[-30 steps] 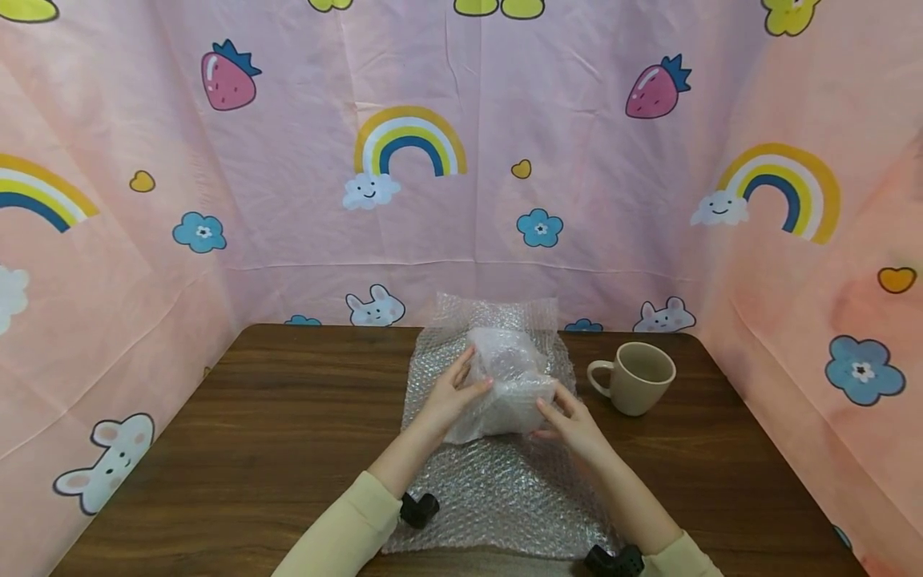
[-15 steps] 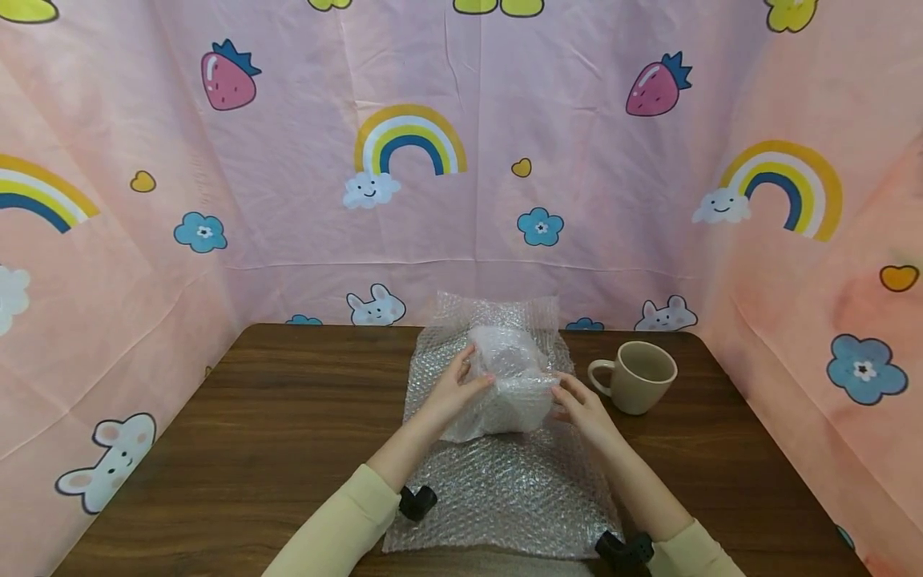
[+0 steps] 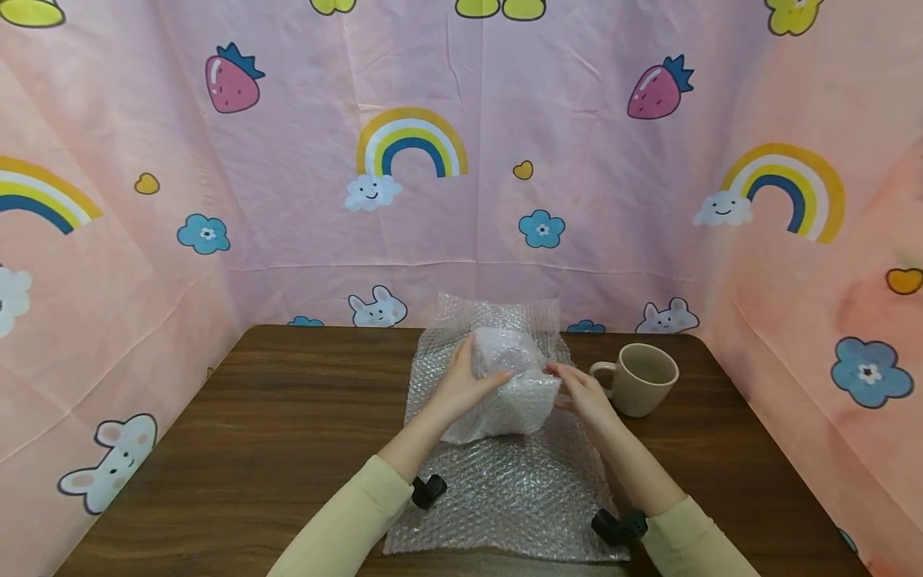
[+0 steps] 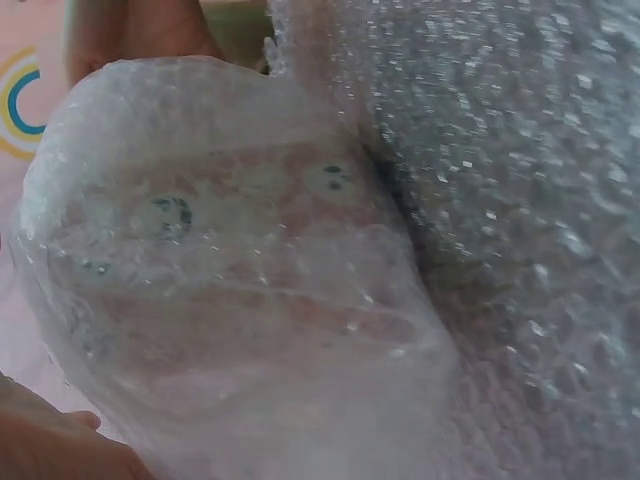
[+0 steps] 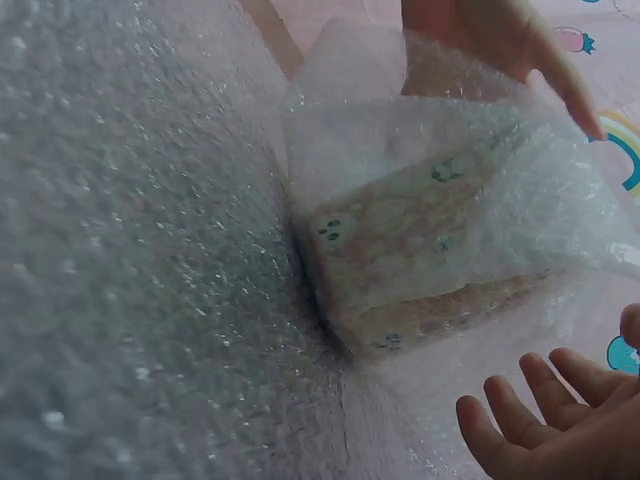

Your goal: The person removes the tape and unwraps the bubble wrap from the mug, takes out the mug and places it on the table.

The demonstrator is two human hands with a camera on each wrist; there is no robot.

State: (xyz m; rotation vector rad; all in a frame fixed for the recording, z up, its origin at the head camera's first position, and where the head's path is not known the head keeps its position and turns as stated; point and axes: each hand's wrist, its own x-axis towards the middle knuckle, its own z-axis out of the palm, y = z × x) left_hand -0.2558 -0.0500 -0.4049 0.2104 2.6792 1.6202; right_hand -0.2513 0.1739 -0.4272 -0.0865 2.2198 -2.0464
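A bundle of bubble wrap (image 3: 515,405) sits on a larger bubble wrap sheet (image 3: 519,497). Through its film shows a boxy cream-and-pink thing (image 5: 400,240) with small dark printed marks; its exact kind is unclear. My left hand (image 3: 461,386) rests on the bundle's left side, thumb stretched over the top and fingers straight along the side. At the bundle's right edge is my right hand (image 3: 587,401), its index fingertip at the loose wrap flap. In the right wrist view its fingers (image 5: 535,405) are spread and bent only slightly, with nothing between them.
A beige mug (image 3: 644,383) stands right of the sheet, close behind my right hand, handle toward the bundle. All lies on a dark brown wooden table (image 3: 288,425). A pink printed cloth (image 3: 303,232) hangs around the back and sides.
My left hand has shifted slightly right and its thumb reaches farther over the bundle. My right hand has drawn back from the wrap's front to its right edge.
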